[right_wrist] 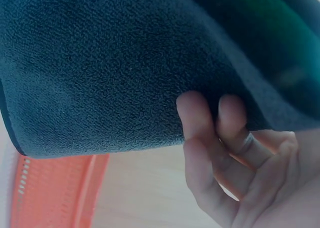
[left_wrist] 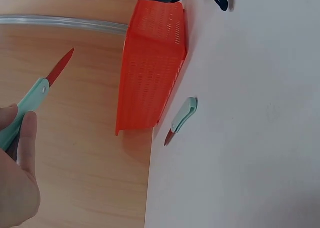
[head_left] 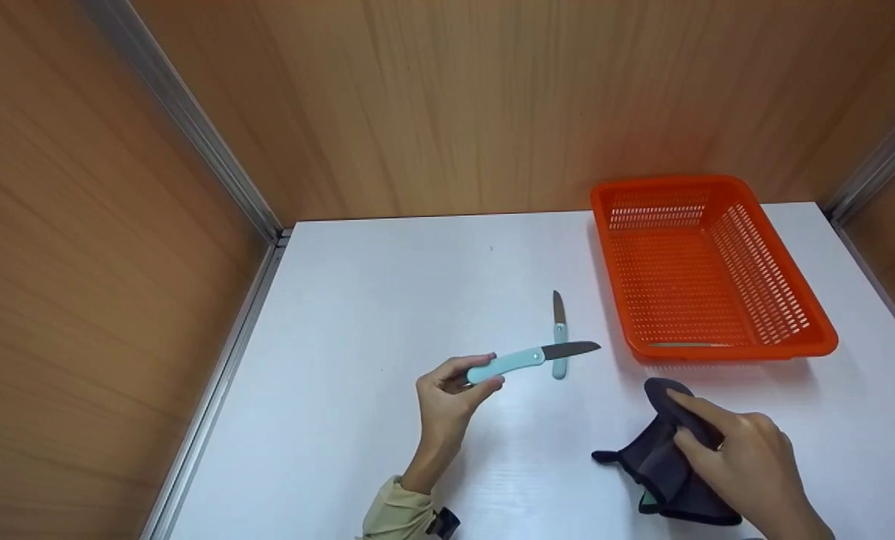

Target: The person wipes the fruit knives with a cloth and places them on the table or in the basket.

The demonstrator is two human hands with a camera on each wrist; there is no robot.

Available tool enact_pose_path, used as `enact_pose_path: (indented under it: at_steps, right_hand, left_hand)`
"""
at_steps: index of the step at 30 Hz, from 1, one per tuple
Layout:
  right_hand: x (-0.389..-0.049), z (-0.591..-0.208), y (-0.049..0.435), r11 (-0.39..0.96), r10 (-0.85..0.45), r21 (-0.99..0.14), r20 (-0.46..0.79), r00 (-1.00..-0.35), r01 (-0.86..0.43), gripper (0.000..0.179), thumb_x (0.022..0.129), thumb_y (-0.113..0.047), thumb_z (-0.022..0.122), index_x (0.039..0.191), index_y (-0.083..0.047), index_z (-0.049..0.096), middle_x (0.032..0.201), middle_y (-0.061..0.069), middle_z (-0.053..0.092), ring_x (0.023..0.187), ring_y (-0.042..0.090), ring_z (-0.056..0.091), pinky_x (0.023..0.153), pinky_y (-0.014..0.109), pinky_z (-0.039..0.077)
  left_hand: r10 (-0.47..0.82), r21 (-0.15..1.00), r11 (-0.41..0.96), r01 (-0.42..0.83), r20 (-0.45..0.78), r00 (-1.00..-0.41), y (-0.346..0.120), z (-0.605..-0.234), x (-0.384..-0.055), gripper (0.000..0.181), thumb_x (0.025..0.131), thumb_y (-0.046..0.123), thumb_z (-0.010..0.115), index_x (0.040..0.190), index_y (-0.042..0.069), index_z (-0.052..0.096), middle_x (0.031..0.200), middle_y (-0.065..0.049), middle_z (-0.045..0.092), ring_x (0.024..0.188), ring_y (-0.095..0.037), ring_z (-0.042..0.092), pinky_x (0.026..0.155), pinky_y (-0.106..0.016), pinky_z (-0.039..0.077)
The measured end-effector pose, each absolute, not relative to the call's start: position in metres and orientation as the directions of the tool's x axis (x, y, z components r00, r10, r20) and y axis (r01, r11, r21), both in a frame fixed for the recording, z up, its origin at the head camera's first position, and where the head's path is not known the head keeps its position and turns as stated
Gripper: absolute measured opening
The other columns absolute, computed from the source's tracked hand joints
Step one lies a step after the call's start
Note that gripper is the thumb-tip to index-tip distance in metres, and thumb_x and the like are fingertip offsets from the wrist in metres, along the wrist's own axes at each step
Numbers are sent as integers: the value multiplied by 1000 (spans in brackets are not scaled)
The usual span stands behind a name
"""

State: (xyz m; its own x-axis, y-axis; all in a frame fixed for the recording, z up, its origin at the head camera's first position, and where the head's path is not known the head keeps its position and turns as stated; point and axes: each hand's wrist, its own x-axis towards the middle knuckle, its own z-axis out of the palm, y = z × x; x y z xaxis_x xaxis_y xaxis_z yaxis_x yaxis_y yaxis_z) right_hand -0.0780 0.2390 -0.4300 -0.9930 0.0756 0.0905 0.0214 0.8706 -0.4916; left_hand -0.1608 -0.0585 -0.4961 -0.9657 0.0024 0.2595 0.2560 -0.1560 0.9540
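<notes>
My left hand pinches the light-blue handle of a small knife between thumb and fingers. Its dark blade points right, held above the table; the left wrist view shows this knife too. A second, similar knife lies on the table, partly covered by the held one in the head view. At the lower right, my right hand grips a dark grey cloth with bound edges, bunched and hanging. In the right wrist view the fingers curl against the textured cloth, and a green patch shows inside a fold.
An orange perforated basket stands at the back right, with a thin pale object inside near its front wall; its kind is unclear. Wooden panels enclose the white table at the back and sides.
</notes>
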Motion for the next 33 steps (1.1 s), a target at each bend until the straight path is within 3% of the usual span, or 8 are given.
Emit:
enact_pose_path:
  at_steps: [4,11,19,33]
  right_hand:
    - [-77,-426,235,859,81,-510,210,-974,-39,40,73,-2,73,111,-12,72,45,-8,33,42,9,30,38,21,24]
    - [-76,-418,230,838,79,-535,306,-949,-103,41,70,2,75,109,-9,72,44,-11,39,39,5,29,36,19,25]
    - [-77,-410,222,839,36,-499,453,-891,-219,41,67,5,72,105,-8,73,44,-14,40,38,0,26,34,18,23]
    - [-79,-403,204,834,-81,-415,558,-826,-362,43,64,3,71,104,-9,74,44,-17,34,41,-3,21,35,14,19]
  left_hand:
    - [32,941,-178,287,297,-954,-57,-490,-154,30,73,-1,79,101,-4,69,102,-18,68,87,-32,68,74,-38,59]
    - [82,933,-185,308,327,-941,-54,-481,-143,30,73,2,80,100,-4,69,101,-17,69,89,-29,68,75,-37,59]
    - [115,926,-206,316,344,-932,-49,-474,-134,29,72,1,80,99,-4,69,99,-18,68,89,-33,67,73,-42,59]
    - [133,906,-182,383,409,-903,-42,-471,-125,27,73,1,80,98,-3,69,96,-16,68,85,-27,68,66,-38,60]
